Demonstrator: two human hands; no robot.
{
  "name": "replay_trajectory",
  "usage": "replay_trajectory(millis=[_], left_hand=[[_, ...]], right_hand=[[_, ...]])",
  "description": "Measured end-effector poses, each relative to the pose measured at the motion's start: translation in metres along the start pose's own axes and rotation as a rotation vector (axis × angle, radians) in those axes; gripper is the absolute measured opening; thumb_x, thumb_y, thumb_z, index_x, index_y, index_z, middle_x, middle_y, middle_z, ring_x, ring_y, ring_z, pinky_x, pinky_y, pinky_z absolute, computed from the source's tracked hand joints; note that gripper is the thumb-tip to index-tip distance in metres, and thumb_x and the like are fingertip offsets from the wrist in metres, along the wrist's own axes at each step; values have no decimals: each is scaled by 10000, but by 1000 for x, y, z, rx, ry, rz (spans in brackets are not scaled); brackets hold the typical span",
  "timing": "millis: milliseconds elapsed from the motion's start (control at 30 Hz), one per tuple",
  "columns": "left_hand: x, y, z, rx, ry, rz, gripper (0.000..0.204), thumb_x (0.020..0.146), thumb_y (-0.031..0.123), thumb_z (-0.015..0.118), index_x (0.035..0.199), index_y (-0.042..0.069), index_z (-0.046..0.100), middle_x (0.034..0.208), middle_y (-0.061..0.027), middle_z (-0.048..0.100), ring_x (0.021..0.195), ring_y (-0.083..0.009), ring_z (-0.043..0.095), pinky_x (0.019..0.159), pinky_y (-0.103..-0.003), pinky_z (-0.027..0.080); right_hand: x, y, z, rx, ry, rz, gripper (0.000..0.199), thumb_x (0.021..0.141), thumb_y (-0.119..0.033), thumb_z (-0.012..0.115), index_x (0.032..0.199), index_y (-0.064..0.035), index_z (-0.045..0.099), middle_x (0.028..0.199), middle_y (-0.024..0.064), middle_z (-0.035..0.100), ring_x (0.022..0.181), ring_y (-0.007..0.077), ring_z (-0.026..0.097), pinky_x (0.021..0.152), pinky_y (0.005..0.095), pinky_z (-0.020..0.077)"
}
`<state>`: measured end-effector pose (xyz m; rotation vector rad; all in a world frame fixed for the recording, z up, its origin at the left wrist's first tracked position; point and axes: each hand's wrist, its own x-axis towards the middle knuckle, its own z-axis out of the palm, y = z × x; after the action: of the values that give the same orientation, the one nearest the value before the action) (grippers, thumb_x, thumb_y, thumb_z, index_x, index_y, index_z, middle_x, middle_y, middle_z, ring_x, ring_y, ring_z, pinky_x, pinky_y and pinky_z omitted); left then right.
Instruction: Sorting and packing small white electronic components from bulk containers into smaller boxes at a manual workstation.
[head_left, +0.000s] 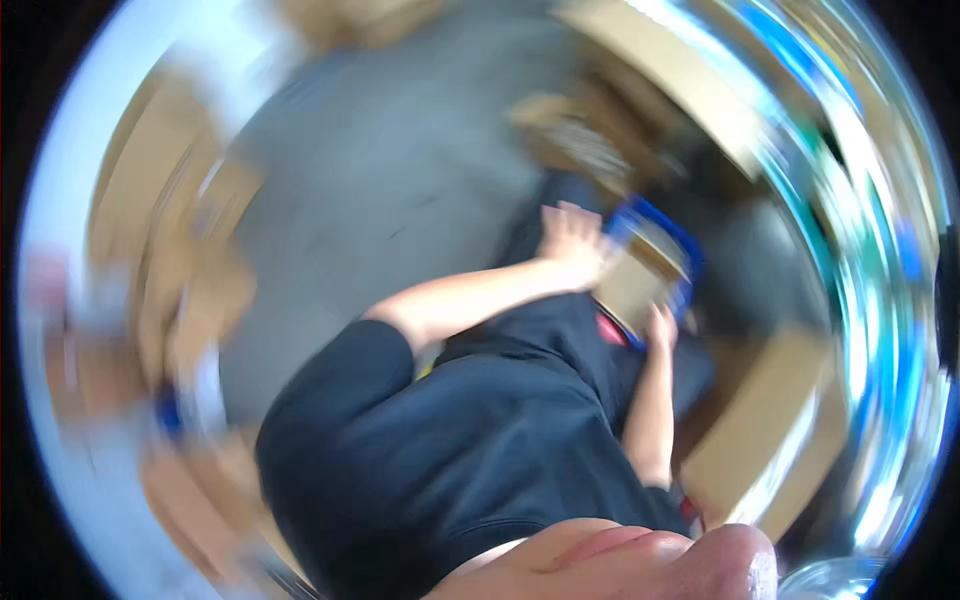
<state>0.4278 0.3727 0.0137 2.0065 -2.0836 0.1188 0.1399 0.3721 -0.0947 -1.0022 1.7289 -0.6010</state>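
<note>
A blue open bin (690,252) sits between my hands, close to my legs, with a flat tan cardboard piece (630,290) in it. My left hand (574,243) reaches across to the bin's left side; its fingers are stretched out and blurred, and no grasped thing shows in it. At the bin's near right edge is my right hand (660,328). Its thumb side points up, but most of its fingers are hidden or smeared, so I cannot tell whether it grips the rim. A small red patch (610,330) shows beside the bin.
Cardboard boxes stand to the right (750,420) and at the far right (680,70). An open carton (570,140) lies beyond the bin. More brown cartons (150,160) line the left side. Grey floor (370,170) spreads between them. Motion blurs the surroundings.
</note>
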Motion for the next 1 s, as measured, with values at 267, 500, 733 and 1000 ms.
replay_trajectory(millis=[267, 500, 733, 1000], left_hand=[[68, 125, 90, -1284, -1331, -295, 527, 987, 468, 602, 1373, 110, 563, 1233, -85, 669, 1017, -217, 679, 745, -399, 572], [82, 145, 150, -1110, -1443, -243, 430, 916, 327, 619, 1265, 79, 580, 1068, -118, 678, 853, -283, 686, 650, -421, 563], [134, 182, 202, -1083, -1587, -94, 382, 878, 307, 557, 1163, 61, 627, 1032, -148, 678, 785, -305, 679, 629, -404, 558], [61, 196, 116, -1026, -1890, -115, 424, 908, 368, 529, 1176, 60, 644, 1035, -137, 699, 909, -312, 683, 793, -472, 566]], right_hand=[[-13, 39, -86, 365, 440, 55, 624, 750, -371, 776, 1269, -45, 663, 1148, 193, 723, 1010, 288, 706, 871, 402, 559], [-65, 68, -92, 395, 433, -45, 628, 784, -447, 783, 1211, -7, 646, 1150, 194, 711, 1061, 298, 681, 914, 395, 535], [-109, 30, -111, 590, 590, -233, 551, 858, -377, 769, 1247, -18, 617, 1164, 158, 697, 1075, 245, 660, 936, 374, 514], [-179, 51, -107, 772, 640, -243, 530, 856, -323, 773, 1246, 6, 633, 1013, 153, 690, 848, 217, 659, 754, 380, 564]])
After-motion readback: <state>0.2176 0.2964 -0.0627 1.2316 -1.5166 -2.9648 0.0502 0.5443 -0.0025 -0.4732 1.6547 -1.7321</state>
